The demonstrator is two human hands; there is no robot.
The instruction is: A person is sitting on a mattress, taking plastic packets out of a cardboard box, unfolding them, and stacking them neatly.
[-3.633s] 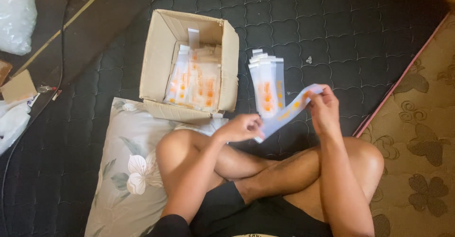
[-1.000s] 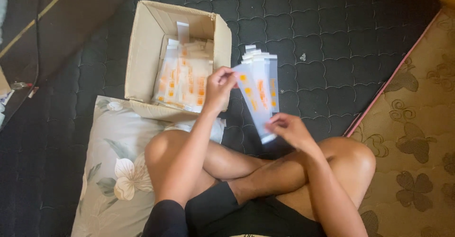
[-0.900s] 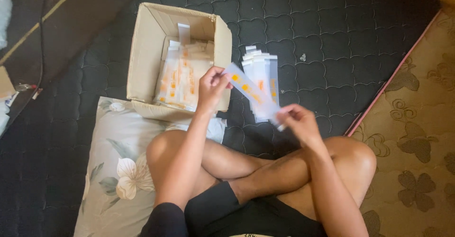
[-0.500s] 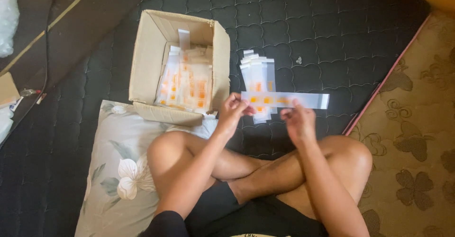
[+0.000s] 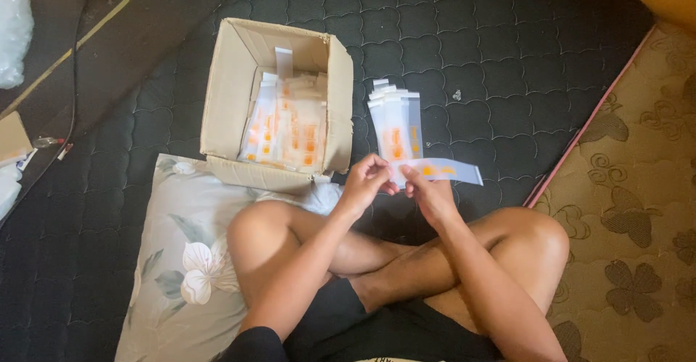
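Here, in the single head view, a person is seen from above, seated cross-legged on a dark quilted mattress (image 5: 507,57). The left hand (image 5: 366,184) and the right hand (image 5: 431,195) are brought close together just above the knees. A long, narrow clear packet (image 5: 444,171) with orange markings is pinched between them: its near end is gripped by the fingers of both hands, and the rest is stretched out flat to the right of the right hand. Both hands are narrowly closed on this packet, with the thumbs and fingertips pressed against it.

Just beyond the hands, a small stack of similar packets (image 5: 395,126) is laid on the mattress, fanned slightly and touched by the far edge of the held packet. Beyond and to the left of the left hand, an open cardboard box (image 5: 225,94) is placed, with its flaps raised; more clear and orange packets (image 5: 290,126) are stood inside it. To the left of the left arm, a pale floral pillow (image 5: 177,260) is tucked under the person's left knee, and its top edge is met by the box. Well to the right of the right hand, a tan patterned rug (image 5: 638,210) is spread beside the mattress.
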